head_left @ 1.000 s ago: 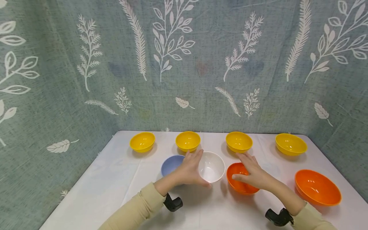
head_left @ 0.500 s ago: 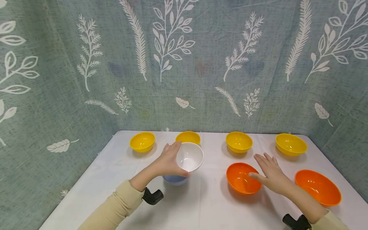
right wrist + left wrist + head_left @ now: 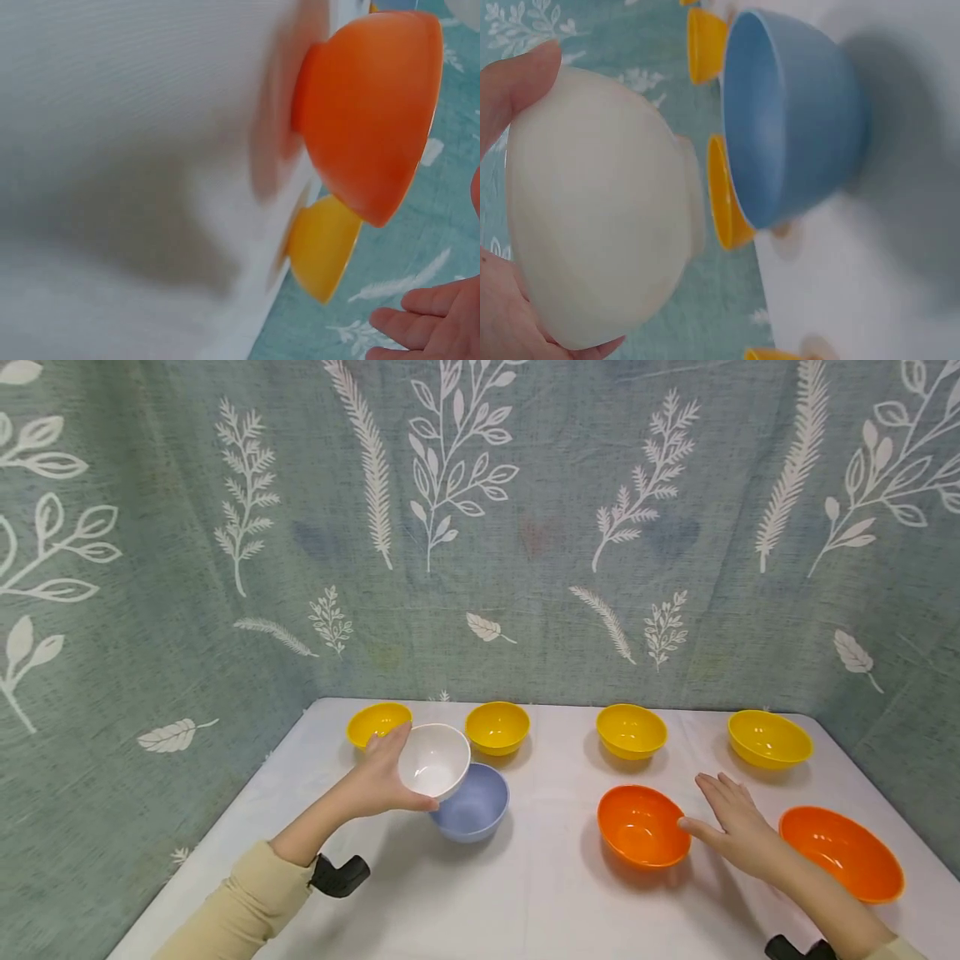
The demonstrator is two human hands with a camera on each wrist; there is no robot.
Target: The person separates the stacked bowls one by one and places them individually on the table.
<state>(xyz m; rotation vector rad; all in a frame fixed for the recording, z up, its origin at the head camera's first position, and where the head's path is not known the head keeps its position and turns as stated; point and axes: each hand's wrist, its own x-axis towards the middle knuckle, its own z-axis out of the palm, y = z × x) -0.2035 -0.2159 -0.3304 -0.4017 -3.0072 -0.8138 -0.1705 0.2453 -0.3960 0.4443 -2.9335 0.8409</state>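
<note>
A white bowl [image 3: 435, 762] is held up off the table by my left hand [image 3: 377, 781], thumb and fingers gripping opposite sides of it. In the left wrist view the underside of the white bowl [image 3: 604, 202] shows, clear of the cloth. Just right of it and lower stands a blue bowl [image 3: 472, 808], partly overlapped by the white one in the head view. My right hand [image 3: 738, 831] hovers with fingers extended, holding nothing. Its thumb overlaps the right rim of an orange bowl [image 3: 641, 827] in the head view; in the right wrist view the fingers [image 3: 420, 322] are apart from that bowl.
Several yellow bowls [image 3: 497, 728] stand in a row along the back of the white-covered table [image 3: 555, 910]. A larger orange bowl [image 3: 840, 852] sits at the right, beyond my right forearm. A leaf-patterned curtain [image 3: 540, 610] encloses the back and sides.
My left hand has lifted the white bowl from between the blue and orange bowls and carried it left, past the blue bowl. My right hand has moved right, away from over the orange bowl.
</note>
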